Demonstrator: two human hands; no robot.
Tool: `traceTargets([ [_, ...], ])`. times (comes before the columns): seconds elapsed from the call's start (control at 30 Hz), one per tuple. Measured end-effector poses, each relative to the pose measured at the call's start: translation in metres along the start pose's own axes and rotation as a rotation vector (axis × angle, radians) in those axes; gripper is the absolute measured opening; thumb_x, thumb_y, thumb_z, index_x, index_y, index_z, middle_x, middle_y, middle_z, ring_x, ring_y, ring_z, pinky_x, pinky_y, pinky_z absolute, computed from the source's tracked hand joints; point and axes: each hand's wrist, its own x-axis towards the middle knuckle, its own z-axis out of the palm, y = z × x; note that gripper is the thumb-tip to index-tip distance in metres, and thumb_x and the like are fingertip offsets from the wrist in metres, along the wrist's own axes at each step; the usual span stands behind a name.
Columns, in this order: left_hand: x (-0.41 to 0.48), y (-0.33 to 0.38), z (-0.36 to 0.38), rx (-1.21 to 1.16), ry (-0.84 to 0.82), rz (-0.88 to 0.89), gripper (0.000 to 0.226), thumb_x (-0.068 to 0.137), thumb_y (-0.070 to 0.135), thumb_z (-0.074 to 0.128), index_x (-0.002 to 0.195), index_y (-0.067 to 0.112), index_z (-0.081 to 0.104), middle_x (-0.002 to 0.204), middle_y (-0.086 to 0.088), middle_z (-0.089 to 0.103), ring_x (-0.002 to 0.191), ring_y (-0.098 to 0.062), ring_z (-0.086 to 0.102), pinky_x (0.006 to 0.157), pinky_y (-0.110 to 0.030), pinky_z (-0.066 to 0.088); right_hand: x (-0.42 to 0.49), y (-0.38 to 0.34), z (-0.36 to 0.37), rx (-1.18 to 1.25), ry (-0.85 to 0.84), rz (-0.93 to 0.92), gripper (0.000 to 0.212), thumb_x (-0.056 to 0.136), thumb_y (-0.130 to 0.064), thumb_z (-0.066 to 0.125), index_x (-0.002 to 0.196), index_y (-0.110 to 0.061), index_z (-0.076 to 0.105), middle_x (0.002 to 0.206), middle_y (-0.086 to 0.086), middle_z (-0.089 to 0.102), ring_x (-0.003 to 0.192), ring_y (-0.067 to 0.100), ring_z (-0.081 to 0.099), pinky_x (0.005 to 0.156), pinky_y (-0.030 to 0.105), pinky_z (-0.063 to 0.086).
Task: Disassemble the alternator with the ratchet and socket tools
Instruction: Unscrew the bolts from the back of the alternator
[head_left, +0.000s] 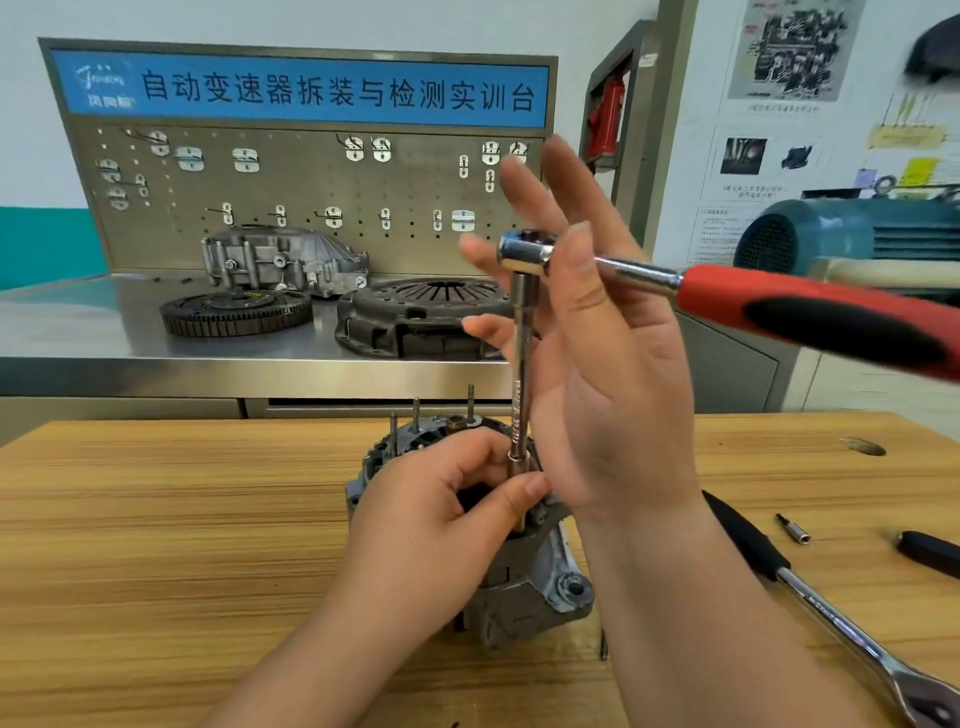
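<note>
Alternator (524, 587): sitting upright on the bench (156, 519), directly under the left grip, its studs (416, 410) pointing up so the fasteners are facing the tool.
Left hand (441, 504): its grip is clamping on the socket (517, 465), thumb and fingertips pinching it, seemingly guiding it square onto a nut I cannot see.
Extension (521, 364): rising straight up out of that grip, giving the ratchet room above the studs.
Ratchet (831, 317): riding on top of the extension, its red handle sticking out to the right, away from both grips.
Right hand (608, 374): its grip is standing apart, fingers straight and spread. The thumb is resting by the ratchet head, probably steadying it while the socket is seating.
Spare ratchet (841, 613): lying on the bench below and right of the right grip, near a small bit (792, 529).
Risk: the handle's weight may be tipping the stack unless the socket is seating fully.
</note>
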Motion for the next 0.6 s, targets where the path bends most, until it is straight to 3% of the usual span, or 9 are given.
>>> traceTargets([
  [0.07, -0.0002, -0.0012, -0.0012, 0.015, -0.028, 0.034, 0.031, 0.078, 0.058, 0.054, 0.082, 0.028, 0.061, 0.063, 0.011, 0.062, 0.058, -0.007, 0.056, 0.058, -0.034, 0.048, 0.0004, 0.0003, -0.0012, 0.089, -0.002, 0.111, 0.032, 0.094, -0.04, 0.042, 0.12, -0.029, 0.058, 0.119, -0.005, 0.067, 0.085, 0.017, 0.071, 0.068, 0.024, 0.053],
  [0.17, -0.0007, 0.0001, -0.002, 0.066, -0.074, 0.073, 0.02, 0.077, 0.06, 0.045, 0.085, 0.046, 0.058, 0.061, 0.013, 0.058, 0.058, -0.008, 0.054, 0.056, -0.031, 0.041, 0.0002, 0.0003, -0.004, 0.133, 0.035, 0.226, 0.053, 0.084, -0.054, 0.038, 0.124, -0.024, 0.056, 0.103, 0.001, 0.074, 0.072, 0.017, 0.071, 0.062, 0.024, 0.052],
  [0.23, -0.0003, 0.0019, -0.0022, 0.059, -0.069, 0.055, 0.007, 0.08, 0.054, 0.051, 0.079, 0.05, 0.057, 0.058, 0.017, 0.056, 0.055, -0.005, 0.05, 0.055, -0.027, 0.035, -0.0008, 0.0013, -0.0037, 0.122, 0.06, 0.19, 0.047, 0.084, -0.051, 0.044, 0.12, -0.025, 0.06, 0.106, 0.001, 0.073, 0.077, 0.017, 0.07, 0.06, 0.023, 0.052],
  [0.33, 0.0002, 0.003, 0.0004, -0.006, -0.03, -0.001, 0.022, 0.082, 0.052, 0.06, 0.078, 0.03, 0.062, 0.062, 0.012, 0.064, 0.056, -0.005, 0.053, 0.054, -0.03, 0.043, 0.0005, -0.0047, -0.003, -0.016, 0.063, 0.077, 0.024, 0.09, -0.029, 0.054, 0.111, -0.027, 0.066, 0.116, 0.001, 0.069, 0.091, 0.018, 0.064, 0.065, 0.022, 0.051],
  [0.43, 0.0004, 0.0036, 0.0013, -0.005, -0.006, -0.038, 0.027, 0.072, 0.051, 0.058, 0.081, 0.027, 0.067, 0.071, 0.011, 0.069, 0.066, -0.01, 0.062, 0.062, -0.038, 0.051, 0.001, -0.0071, -0.0015, -0.23, -0.005, 0.054, 0.029, 0.098, -0.025, 0.048, 0.124, -0.018, 0.059, 0.13, 0.009, 0.061, 0.097, 0.01, 0.061, 0.07, 0.017, 0.05],
  [0.5, -0.0004, 0.0028, 0.0008, 0.004, -0.016, -0.02, 0.025, 0.077, 0.053, 0.056, 0.084, 0.031, 0.066, 0.07, 0.014, 0.069, 0.064, -0.007, 0.06, 0.058, -0.034, 0.048, -0.0013, -0.0048, -0.001, -0.089, 0.018, 0.007, 0.026, 0.098, -0.027, 0.044, 0.12, -0.031, 0.057, 0.128, -0.003, 0.061, 0.103, 0.013, 0.064, 0.07, 0.021, 0.051],
  [0.6, -0.0012, 0.0017, -0.0008, 0.055, -0.057, 0.03, 0.024, 0.082, 0.057, 0.049, 0.094, 0.04, 0.06, 0.068, 0.015, 0.065, 0.066, -0.009, 0.06, 0.064, -0.033, 0.045, -0.0001, -0.0029, -0.0032, 0.09, 0.079, 0.11, 0.036, 0.097, -0.04, 0.032, 0.123, -0.028, 0.055, 0.112, 0.0, 0.071, 0.091, 0.018, 0.07, 0.065, 0.024, 0.053],
])
